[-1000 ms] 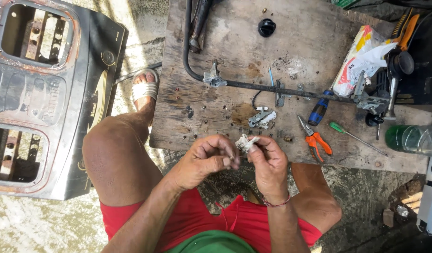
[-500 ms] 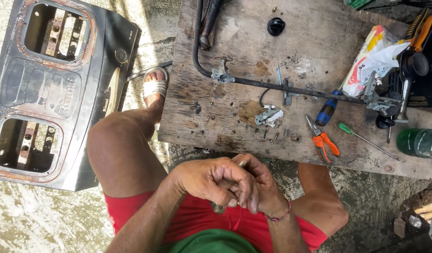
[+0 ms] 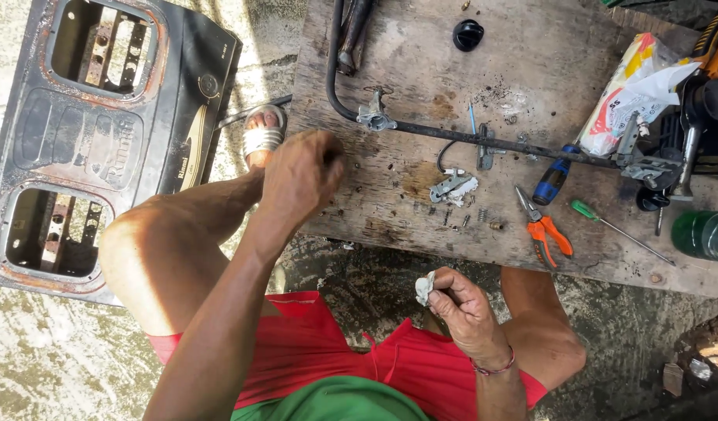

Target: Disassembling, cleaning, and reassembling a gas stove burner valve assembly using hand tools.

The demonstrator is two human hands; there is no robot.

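A small pale metal part (image 3: 425, 287) is sitting pinched in the right hand (image 3: 462, 306), held between thumb and fingertips just below the near edge of the wooden worktop (image 3: 530, 47), over the person's red shorts (image 3: 374, 362). The right wrist is bending back toward the body and the fingers are curling closed around the part.

The left hand (image 3: 300, 178) is reaching forward onto the worktop's near left corner, knuckles up and fingers curled under; what, if anything, it is gripping cannot be told, since the fingertips are hiding beneath the palm. The left forearm is crossing over the raised left knee (image 3: 152, 242).

As for containers, a green bottle (image 3: 705, 234) is lying at the worktop's right edge, its contents not readable, and a crumpled white and red bag (image 3: 628, 97) is resting near the far right corner.

On the worktop a long dark gas pipe with valves (image 3: 452, 134) is running across the middle. A similar pale fitting (image 3: 452, 187) is lying near small springs and screws (image 3: 468, 218), with orange-handled pliers (image 3: 544, 230), a green screwdriver (image 3: 608, 224) and a black knob (image 3: 468, 35) around them. A rusted black stove top (image 3: 102, 140) is lying on the ground to the left.
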